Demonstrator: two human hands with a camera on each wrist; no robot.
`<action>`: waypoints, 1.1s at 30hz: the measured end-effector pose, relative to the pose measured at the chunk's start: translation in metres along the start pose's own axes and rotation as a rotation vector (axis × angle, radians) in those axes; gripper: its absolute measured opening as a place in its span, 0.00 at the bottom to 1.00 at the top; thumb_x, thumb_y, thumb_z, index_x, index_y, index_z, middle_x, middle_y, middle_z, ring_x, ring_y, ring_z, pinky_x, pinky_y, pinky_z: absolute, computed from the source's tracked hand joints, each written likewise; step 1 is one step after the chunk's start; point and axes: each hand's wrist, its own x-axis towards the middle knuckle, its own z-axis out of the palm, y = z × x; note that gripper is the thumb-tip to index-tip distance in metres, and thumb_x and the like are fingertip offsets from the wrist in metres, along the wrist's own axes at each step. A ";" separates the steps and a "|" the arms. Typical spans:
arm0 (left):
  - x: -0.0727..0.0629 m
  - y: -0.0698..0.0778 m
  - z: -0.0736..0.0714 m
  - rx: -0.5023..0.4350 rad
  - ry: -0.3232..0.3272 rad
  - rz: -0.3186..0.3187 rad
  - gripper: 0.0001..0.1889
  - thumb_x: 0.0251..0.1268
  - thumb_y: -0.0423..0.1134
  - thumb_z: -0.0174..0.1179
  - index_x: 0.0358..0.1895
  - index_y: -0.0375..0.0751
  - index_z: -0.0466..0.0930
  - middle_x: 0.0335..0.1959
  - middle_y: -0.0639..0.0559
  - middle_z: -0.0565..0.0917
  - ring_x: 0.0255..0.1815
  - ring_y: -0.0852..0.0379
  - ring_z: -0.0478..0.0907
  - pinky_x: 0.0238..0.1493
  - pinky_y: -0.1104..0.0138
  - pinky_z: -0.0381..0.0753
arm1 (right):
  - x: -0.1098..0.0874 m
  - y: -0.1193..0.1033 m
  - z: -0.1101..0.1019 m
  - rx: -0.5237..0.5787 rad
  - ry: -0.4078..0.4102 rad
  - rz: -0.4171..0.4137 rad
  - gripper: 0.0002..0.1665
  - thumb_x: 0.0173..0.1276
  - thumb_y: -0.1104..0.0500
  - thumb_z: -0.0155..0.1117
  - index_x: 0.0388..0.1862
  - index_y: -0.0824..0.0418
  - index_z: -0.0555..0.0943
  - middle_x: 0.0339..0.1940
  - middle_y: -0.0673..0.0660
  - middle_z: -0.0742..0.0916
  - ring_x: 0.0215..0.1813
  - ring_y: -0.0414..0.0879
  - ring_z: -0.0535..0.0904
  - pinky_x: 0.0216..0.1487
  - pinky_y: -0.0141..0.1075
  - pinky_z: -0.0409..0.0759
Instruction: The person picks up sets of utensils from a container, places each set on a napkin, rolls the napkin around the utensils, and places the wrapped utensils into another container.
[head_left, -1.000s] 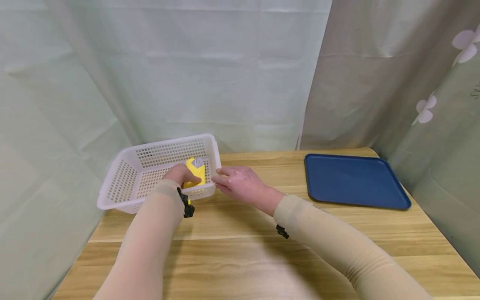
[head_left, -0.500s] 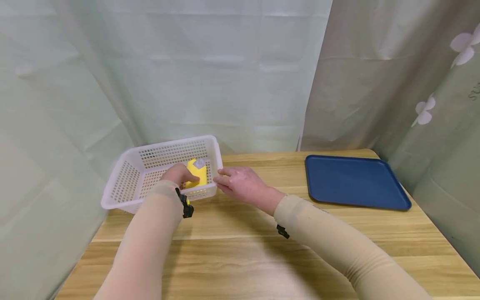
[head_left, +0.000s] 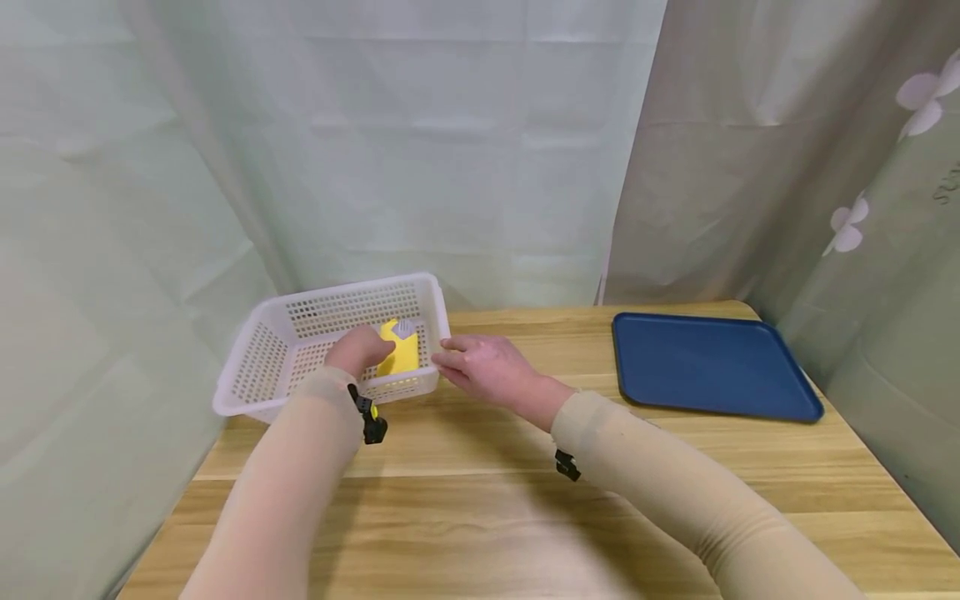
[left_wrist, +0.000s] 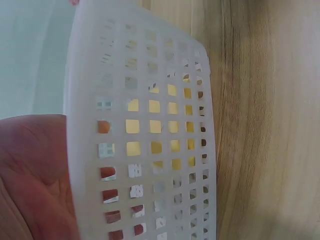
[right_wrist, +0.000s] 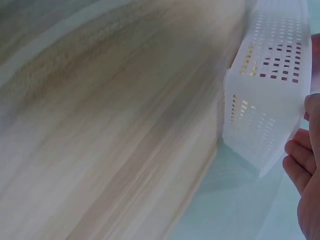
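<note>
A white perforated plastic basket (head_left: 255, 333) stands at the table's left. Inside its right end lies a yellow item (head_left: 400, 354) with a grey patch; its kind is unclear. My left hand (head_left: 355, 352) reaches over the front rim into the basket, thumb extended beside the yellow item's left edge. The left wrist view shows its palm (left_wrist: 35, 175) behind the basket wall, with fingers partly visible through the holes. My right hand (head_left: 487, 367) touches the basket's front right corner with its fingertips. In the right wrist view its fingers (right_wrist: 300, 157) are loosely bent by the rim.
A dark blue tray (head_left: 708, 367) lies at the right of the wooden table (head_left: 480, 517). Pale curtains (head_left: 420, 150) hang behind and along both sides. The basket stands close to the left curtain.
My left thumb has drawn back leftward from over the yellow item to its edge. The yellow item stays in the basket's right end. My right hand stays at the corner; the view shifts slightly.
</note>
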 end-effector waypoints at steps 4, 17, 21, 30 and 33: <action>-0.008 0.000 0.000 0.038 0.013 0.036 0.29 0.90 0.50 0.49 0.70 0.23 0.76 0.54 0.34 0.81 0.49 0.43 0.75 0.60 0.47 0.77 | -0.005 -0.002 -0.001 0.008 0.016 0.003 0.19 0.81 0.50 0.73 0.66 0.52 0.90 0.65 0.56 0.90 0.60 0.49 0.91 0.56 0.43 0.90; -0.035 0.010 0.006 0.158 0.074 0.216 0.37 0.92 0.52 0.41 0.82 0.20 0.59 0.81 0.23 0.65 0.79 0.27 0.69 0.76 0.36 0.69 | -0.025 -0.011 -0.017 0.049 -0.017 0.113 0.30 0.84 0.44 0.68 0.78 0.53 0.82 0.75 0.53 0.84 0.71 0.51 0.84 0.67 0.48 0.84; -0.039 0.014 0.008 0.173 0.105 0.275 0.37 0.92 0.53 0.39 0.83 0.21 0.58 0.83 0.25 0.64 0.81 0.25 0.64 0.78 0.34 0.67 | -0.031 -0.011 -0.024 0.068 -0.015 0.158 0.31 0.84 0.42 0.67 0.78 0.53 0.81 0.75 0.53 0.84 0.72 0.52 0.84 0.69 0.49 0.83; -0.050 0.027 0.023 0.218 0.196 0.370 0.34 0.91 0.52 0.45 0.79 0.24 0.68 0.76 0.26 0.74 0.75 0.28 0.74 0.69 0.34 0.76 | -0.047 -0.005 -0.040 0.029 -0.016 0.204 0.33 0.83 0.39 0.66 0.79 0.52 0.80 0.76 0.53 0.84 0.75 0.52 0.81 0.70 0.48 0.82; -0.053 0.030 0.031 0.236 0.245 0.416 0.32 0.90 0.52 0.48 0.76 0.25 0.72 0.71 0.27 0.79 0.70 0.28 0.79 0.64 0.34 0.80 | -0.056 -0.004 -0.047 0.020 -0.023 0.214 0.35 0.83 0.38 0.66 0.80 0.53 0.80 0.77 0.54 0.83 0.76 0.52 0.80 0.71 0.48 0.81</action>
